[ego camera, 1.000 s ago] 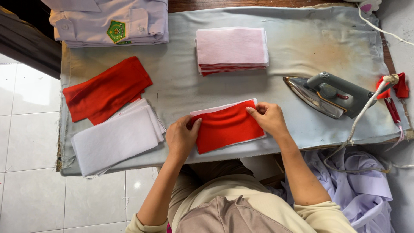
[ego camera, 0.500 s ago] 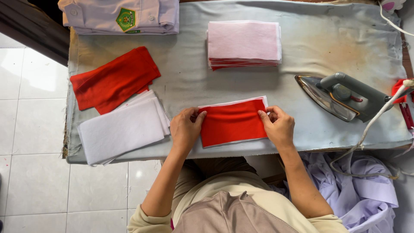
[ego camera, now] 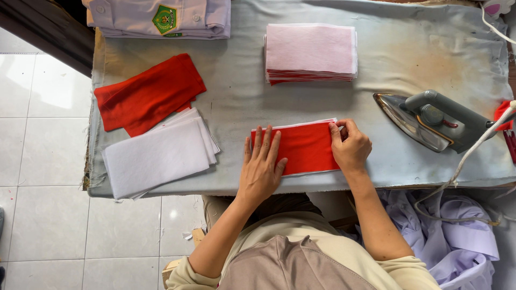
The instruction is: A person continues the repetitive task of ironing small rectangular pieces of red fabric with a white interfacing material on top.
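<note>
A red cloth piece (ego camera: 306, 147) lies flat on a white piece near the front edge of the grey padded ironing table (ego camera: 242, 96). My left hand (ego camera: 262, 166) rests flat on its left end with the fingers spread. My right hand (ego camera: 350, 146) pinches the right edge of the red and white pieces between thumb and fingers.
An iron (ego camera: 430, 119) lies tilted on the right, its cord (ego camera: 467, 161) trailing off the front edge. A stack of pink-white pieces (ego camera: 310, 51) sits at the back, white pieces (ego camera: 158, 156) and red cloth (ego camera: 148, 94) at the left, a folded shirt (ego camera: 161, 19) at the back left, lilac garments (ego camera: 457, 241) below.
My left hand has flattened onto the left end of the red piece. My right hand has shifted to the right edge and pinches it.
</note>
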